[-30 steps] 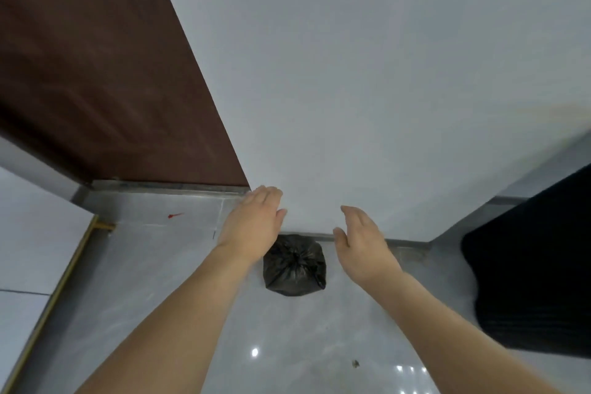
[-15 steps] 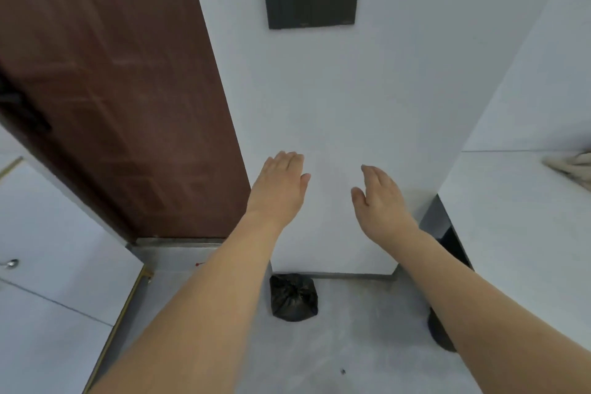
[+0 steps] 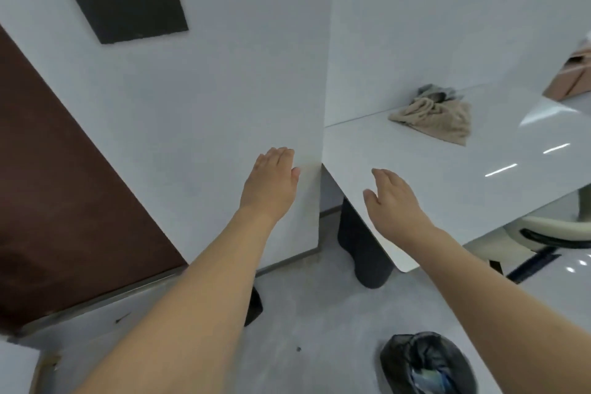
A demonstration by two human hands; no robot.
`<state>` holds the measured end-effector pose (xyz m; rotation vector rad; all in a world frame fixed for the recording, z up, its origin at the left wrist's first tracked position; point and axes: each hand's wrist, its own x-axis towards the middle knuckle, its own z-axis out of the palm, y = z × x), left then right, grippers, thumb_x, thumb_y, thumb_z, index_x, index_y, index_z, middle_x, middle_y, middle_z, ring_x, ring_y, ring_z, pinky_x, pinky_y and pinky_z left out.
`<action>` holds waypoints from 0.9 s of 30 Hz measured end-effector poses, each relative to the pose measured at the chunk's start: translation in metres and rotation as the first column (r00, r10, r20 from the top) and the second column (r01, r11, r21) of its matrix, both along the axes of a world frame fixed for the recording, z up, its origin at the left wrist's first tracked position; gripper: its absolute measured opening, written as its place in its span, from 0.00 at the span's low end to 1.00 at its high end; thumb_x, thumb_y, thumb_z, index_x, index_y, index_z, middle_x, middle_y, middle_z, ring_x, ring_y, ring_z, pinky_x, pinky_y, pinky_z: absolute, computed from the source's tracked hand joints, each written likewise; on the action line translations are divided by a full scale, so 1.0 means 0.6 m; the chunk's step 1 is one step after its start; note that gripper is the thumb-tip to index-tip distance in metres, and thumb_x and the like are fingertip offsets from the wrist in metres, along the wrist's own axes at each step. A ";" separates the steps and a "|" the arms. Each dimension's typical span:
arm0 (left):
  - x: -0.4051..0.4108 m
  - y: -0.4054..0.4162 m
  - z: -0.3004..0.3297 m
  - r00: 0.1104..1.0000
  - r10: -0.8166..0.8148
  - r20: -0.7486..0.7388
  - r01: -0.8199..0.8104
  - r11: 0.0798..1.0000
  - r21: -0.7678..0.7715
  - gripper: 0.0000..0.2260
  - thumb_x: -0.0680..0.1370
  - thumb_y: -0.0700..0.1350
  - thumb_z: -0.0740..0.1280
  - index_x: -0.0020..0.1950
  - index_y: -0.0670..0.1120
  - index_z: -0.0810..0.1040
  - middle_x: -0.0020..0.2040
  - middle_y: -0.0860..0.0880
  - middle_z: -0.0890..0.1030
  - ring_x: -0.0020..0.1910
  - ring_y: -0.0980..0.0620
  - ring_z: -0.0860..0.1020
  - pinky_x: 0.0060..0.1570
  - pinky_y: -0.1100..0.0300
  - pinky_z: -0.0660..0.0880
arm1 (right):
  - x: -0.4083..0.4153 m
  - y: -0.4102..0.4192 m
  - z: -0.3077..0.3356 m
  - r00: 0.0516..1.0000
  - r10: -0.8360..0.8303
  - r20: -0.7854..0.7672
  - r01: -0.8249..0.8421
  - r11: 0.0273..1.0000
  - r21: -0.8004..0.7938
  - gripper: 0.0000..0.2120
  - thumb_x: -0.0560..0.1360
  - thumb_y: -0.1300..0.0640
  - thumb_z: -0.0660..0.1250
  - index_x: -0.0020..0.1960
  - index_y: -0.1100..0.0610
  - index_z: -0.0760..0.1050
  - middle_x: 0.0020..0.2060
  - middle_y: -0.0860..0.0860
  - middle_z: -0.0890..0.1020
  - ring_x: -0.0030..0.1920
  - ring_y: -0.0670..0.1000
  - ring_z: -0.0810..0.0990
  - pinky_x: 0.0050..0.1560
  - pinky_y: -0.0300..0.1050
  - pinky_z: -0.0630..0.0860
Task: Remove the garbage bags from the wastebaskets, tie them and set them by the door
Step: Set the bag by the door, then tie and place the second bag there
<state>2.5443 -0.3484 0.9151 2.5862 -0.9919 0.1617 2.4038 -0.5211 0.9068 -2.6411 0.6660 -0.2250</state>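
While both hands empty, wastebasket [image 3: 427, 363] below R hand [image 3: 395, 201].

Two bare forearms, left hand [image 3: 271, 182] and right hand [image 3: 395, 201] ungloved, sleeveless.

A black garbage bag [image 3: 254, 305] is seen on the grey floor [image 3: 307, 313] near the foot of the white wall, close to the brown door [image 3: 64, 201]; most of it is hidden behind the left forearm. A wastebasket [image 3: 427, 363] lined with a crumpled black bag is set on the floor at the lower right, well apart from the first bag.
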 end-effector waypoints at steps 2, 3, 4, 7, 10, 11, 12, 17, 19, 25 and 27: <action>-0.046 -0.059 -0.001 0.999 -0.050 -0.007 0.050 0.999 -0.011 0.20 0.84 0.48 0.52 0.74 0.42 0.63 0.74 0.45 0.67 0.74 0.46 0.62 0.75 0.52 0.55 | -0.056 -0.044 -0.004 0.999 -0.050 -0.013 0.050 0.999 0.015 0.25 0.82 0.55 0.52 0.76 0.63 0.55 0.75 0.57 0.61 0.75 0.55 0.57 0.74 0.46 0.51; -0.071 -0.088 -0.001 0.997 -0.072 -0.019 0.071 0.997 -0.015 0.20 0.84 0.47 0.52 0.74 0.42 0.64 0.73 0.45 0.67 0.73 0.46 0.63 0.74 0.51 0.57 | -0.084 -0.067 -0.006 0.997 -0.075 -0.013 0.075 0.997 0.024 0.25 0.82 0.55 0.52 0.76 0.63 0.55 0.75 0.57 0.61 0.75 0.55 0.58 0.75 0.47 0.52; -0.097 -0.117 -0.003 0.995 -0.094 -0.028 0.093 0.995 -0.017 0.20 0.84 0.47 0.53 0.74 0.42 0.64 0.73 0.45 0.67 0.72 0.45 0.63 0.73 0.50 0.58 | -0.114 -0.090 -0.011 0.995 -0.101 -0.007 0.101 0.994 0.035 0.25 0.82 0.55 0.52 0.76 0.63 0.56 0.75 0.57 0.61 0.75 0.55 0.58 0.75 0.47 0.53; -0.171 -0.198 -0.020 0.988 -0.143 -0.061 0.142 0.990 -0.013 0.20 0.84 0.47 0.53 0.75 0.42 0.63 0.74 0.45 0.66 0.73 0.45 0.61 0.73 0.49 0.58 | -0.205 -0.160 -0.023 0.987 -0.158 -0.019 0.159 0.986 0.052 0.25 0.82 0.56 0.53 0.76 0.63 0.56 0.75 0.57 0.62 0.75 0.55 0.59 0.73 0.46 0.53; -0.247 -0.287 -0.050 0.976 -0.196 -0.091 0.197 0.980 0.000 0.20 0.84 0.47 0.53 0.75 0.42 0.62 0.75 0.46 0.65 0.75 0.46 0.59 0.75 0.51 0.55 | -0.304 -0.245 -0.040 0.973 -0.217 -0.078 0.222 0.973 0.064 0.24 0.82 0.57 0.53 0.76 0.64 0.56 0.75 0.57 0.62 0.75 0.55 0.58 0.73 0.46 0.54; -0.270 -0.314 -0.061 0.971 -0.219 -0.097 0.221 0.975 0.006 0.20 0.84 0.47 0.52 0.75 0.42 0.62 0.75 0.46 0.65 0.75 0.46 0.59 0.75 0.51 0.54 | -0.334 -0.270 -0.047 0.965 -0.244 -0.092 0.251 0.965 0.073 0.24 0.81 0.57 0.53 0.75 0.64 0.57 0.74 0.58 0.62 0.74 0.55 0.59 0.73 0.47 0.55; -0.291 -0.341 -0.073 0.966 -0.239 -0.102 0.242 0.970 0.014 0.20 0.84 0.47 0.52 0.75 0.42 0.62 0.75 0.46 0.65 0.75 0.47 0.59 0.75 0.52 0.52 | -0.362 -0.292 -0.053 0.957 -0.270 -0.104 0.279 0.957 0.085 0.24 0.81 0.57 0.53 0.75 0.63 0.58 0.74 0.58 0.63 0.74 0.56 0.60 0.72 0.48 0.56; -0.359 -0.433 -0.122 0.932 -0.342 -0.117 0.354 0.930 0.098 0.21 0.84 0.47 0.51 0.76 0.43 0.60 0.76 0.46 0.63 0.76 0.49 0.57 0.75 0.56 0.47 | -0.448 -0.358 -0.083 0.916 -0.368 -0.161 0.391 0.910 0.141 0.22 0.81 0.56 0.53 0.73 0.63 0.61 0.71 0.59 0.66 0.70 0.58 0.65 0.70 0.52 0.61; -0.372 -0.462 -0.130 0.916 -0.378 -0.136 0.392 0.914 0.104 0.20 0.84 0.47 0.51 0.76 0.43 0.60 0.77 0.47 0.62 0.76 0.49 0.57 0.75 0.56 0.47 | -0.470 -0.372 -0.091 0.895 -0.425 -0.137 0.443 0.884 0.148 0.20 0.80 0.57 0.54 0.70 0.63 0.64 0.67 0.60 0.70 0.67 0.58 0.68 0.69 0.52 0.64; -0.430 -0.553 -0.150 0.882 -0.436 -0.176 0.450 0.892 0.046 0.21 0.84 0.47 0.52 0.76 0.42 0.61 0.76 0.46 0.63 0.76 0.49 0.59 0.76 0.55 0.49 | -0.540 -0.417 -0.109 0.853 -0.502 -0.141 0.519 0.843 0.142 0.19 0.81 0.56 0.54 0.69 0.63 0.64 0.67 0.58 0.70 0.66 0.57 0.68 0.67 0.49 0.63; -0.461 -0.570 -0.154 0.870 -0.461 -0.176 0.477 0.877 0.062 0.20 0.84 0.46 0.53 0.75 0.42 0.62 0.75 0.46 0.65 0.73 0.47 0.62 0.75 0.54 0.53 | -0.565 -0.437 -0.114 0.844 -0.518 -0.141 0.535 0.830 0.158 0.19 0.81 0.56 0.54 0.68 0.64 0.65 0.66 0.58 0.70 0.66 0.57 0.68 0.66 0.49 0.64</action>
